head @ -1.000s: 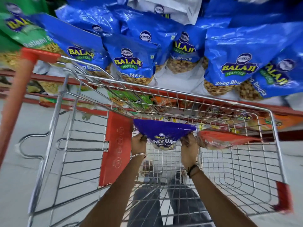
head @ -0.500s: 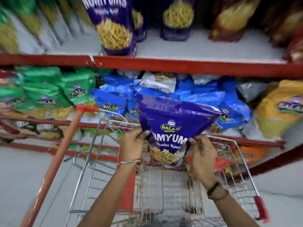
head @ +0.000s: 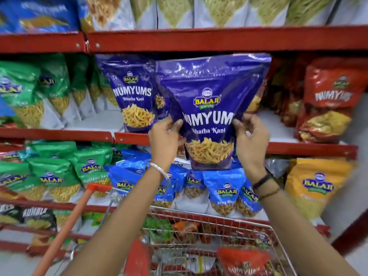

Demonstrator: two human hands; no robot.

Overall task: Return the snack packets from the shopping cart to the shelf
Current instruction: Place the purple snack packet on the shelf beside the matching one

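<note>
I hold a purple Numyums packet (head: 211,100) upright in front of the middle shelf (head: 310,149). My left hand (head: 165,140) grips its left edge and my right hand (head: 251,140) grips its right edge. A matching purple packet (head: 133,94) stands on that shelf just to the left, partly hidden by the held one. Below, the wire shopping cart (head: 278,242) holds a red Numyums packet (head: 243,259) at its right side.
Green packets (head: 29,92) fill the shelf's left, red ones (head: 328,100) its right. Blue packets (head: 225,190) and a yellow packet (head: 316,188) sit one shelf lower. The cart's orange handle (head: 69,226) slants at lower left. A red shelf edge (head: 199,37) runs above.
Both hands lifted the purple packet out of the cart and up to the middle shelf level. My view tilted upward from the cart to the shelves.
</note>
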